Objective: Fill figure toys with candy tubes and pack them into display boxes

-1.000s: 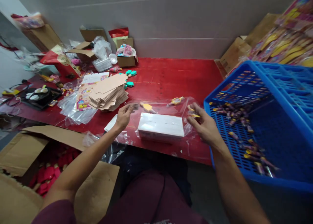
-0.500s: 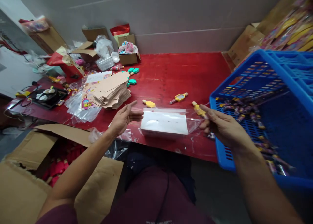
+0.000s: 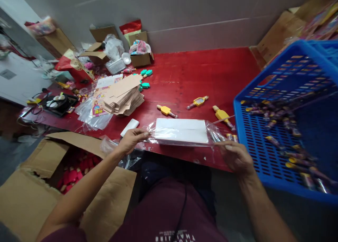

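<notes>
A white box (image 3: pixel 182 131) lies at the front edge of the red table, wrapped in a clear plastic bag (image 3: pixel 215 132) whose ends stick out on both sides. My left hand (image 3: pixel 132 140) pinches the bag's left end between thumb and fingers. At the other side my right hand (image 3: pixel 236 154) is closed on the bag's right end. Behind the box lie yellow popsicle-shaped toys: one on the left (image 3: pixel 166 110), one in the middle (image 3: pixel 198 102) and one on the right (image 3: pixel 222 114). A white flat object (image 3: pixel 129 127) rests just beyond my left hand.
A blue basket (image 3: pixel 239 129) with several small tubes stands at the right. Brown cardboard sheets (image 3: pixel 124 94) are stacked left of centre, near teal toys (image 3: pixel 145 84). An open carton (image 3: pixel 87 139) with red toys sits below the table's left front. Small boxes (image 3: pixel 142 60) line the wall.
Both hands have come down and closed on the bag's ends, which were loosely spread before. The white flat object and more of the yellow toys now show. The view has shifted slightly.
</notes>
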`<state>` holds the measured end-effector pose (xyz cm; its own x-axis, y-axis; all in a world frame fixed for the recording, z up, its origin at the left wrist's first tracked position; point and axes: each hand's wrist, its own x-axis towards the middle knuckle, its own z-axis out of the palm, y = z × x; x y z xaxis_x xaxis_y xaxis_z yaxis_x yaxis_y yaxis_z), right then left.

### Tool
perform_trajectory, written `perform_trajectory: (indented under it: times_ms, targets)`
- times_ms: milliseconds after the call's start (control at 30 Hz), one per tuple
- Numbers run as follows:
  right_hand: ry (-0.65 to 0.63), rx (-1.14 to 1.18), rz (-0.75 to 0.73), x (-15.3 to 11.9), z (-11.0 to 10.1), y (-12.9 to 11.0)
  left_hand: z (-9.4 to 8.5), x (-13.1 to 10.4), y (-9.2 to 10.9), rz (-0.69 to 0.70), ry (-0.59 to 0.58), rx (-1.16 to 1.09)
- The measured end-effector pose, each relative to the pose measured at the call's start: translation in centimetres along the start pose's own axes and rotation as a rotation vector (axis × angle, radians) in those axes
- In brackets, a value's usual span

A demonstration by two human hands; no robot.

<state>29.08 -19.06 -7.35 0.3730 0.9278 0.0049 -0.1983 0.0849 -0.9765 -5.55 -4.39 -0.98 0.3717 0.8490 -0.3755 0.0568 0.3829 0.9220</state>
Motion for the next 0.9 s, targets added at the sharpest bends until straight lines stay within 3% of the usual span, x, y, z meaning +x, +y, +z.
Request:
perform_trajectory:
  times_ms: [200, 333, 467, 567, 667, 733, 833, 900]
  targets:
    - [-0.021, 0.007, -0.085, -0.2, 0.1, 1.0, 0.1, -0.3, -2.7, 0.092, 0.011, 0.141]
    - [0.128, -0.175, -0.100, -0.6, 0.7, 1.6, -0.1, 0.1, -4.1, 0.314, 0.071, 0.371]
    - [0.211, -0.455, -0.256, -0.5, 1.6, 2.4, -0.2, 1.5, -5.1, 0.582, 0.161, 0.662]
    - [0.316, -0.690, -0.404, 0.3, 2.3, 3.2, -0.3, 3.3, -5.4, 0.650, 0.214, 0.764]
    - [0.424, -0.774, -0.471, 1.2, 3.1, 3.8, -0.4, 4.5, -5.2, 0.657, 0.252, 0.782]
    - [0.483, -0.747, -0.472, 1.1, 3.8, 3.9, -0.3, 4.1, -5.0, 0.669, 0.327, 0.766]
    - [0.534, -0.654, -0.395, -0.2, 4.8, 3.7, 0.5, 1.6, -5.1, 0.756, 0.542, 0.740]
    - [0.518, -0.545, -0.273, -1.1, 5.5, 3.6, 2.0, -0.2, -5.3, 0.822, 0.459, 0.768]
